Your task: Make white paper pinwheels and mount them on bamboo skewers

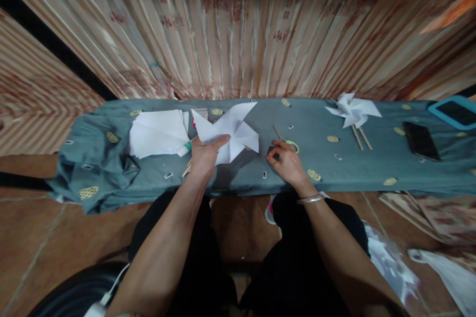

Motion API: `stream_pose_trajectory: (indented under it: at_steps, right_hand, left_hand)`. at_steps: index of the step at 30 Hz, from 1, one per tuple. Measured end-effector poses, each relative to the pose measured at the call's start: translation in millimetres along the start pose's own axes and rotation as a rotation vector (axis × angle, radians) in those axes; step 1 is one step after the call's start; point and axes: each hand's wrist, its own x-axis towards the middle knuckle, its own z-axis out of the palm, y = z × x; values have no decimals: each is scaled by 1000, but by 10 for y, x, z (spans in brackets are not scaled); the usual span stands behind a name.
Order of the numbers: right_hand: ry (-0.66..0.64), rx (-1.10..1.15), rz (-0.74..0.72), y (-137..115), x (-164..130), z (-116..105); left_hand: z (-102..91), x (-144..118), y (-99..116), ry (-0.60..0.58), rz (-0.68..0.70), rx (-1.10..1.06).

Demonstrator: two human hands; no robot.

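My left hand (204,156) grips a white paper pinwheel (232,136) near its centre, thumb on top, holding it over the cloth-covered bench. No stick shows on this pinwheel. To its right, my right hand (285,161) is closed in a pinch just above the cloth; whatever its fingertips hold, if anything, is too small to make out. Scissors (292,143) with a yellow-green handle lie just beyond the right hand. Beside the left hand rests a stack of white paper (158,133). A few wooden sticks (187,168) lie partly hidden by the left hand.
The bench (312,119) has a grey-green patterned cloth. Toward the right lie another white pinwheel (355,109), two wooden sticks (360,137), a dark phone (421,141) and a blue-framed tablet (455,111). A pleated curtain (238,29) hangs behind. Plastic bags (390,262) are on the floor.
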Motion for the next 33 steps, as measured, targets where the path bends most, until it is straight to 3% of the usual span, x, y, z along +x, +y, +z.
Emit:
stream_pose_trajectory:
  at_steps: [8,14,33]
  right_hand:
    - [65,0,-27,47,-28,-84]
    - [31,14,-80,-34,-15,9]
    - [53,98,-6,-77,63,154]
  left_hand:
    - [5,14,-16,1,8,1]
    - [17,13,-36,3,6,15]
    - [21,0,-19,4,-3,17]
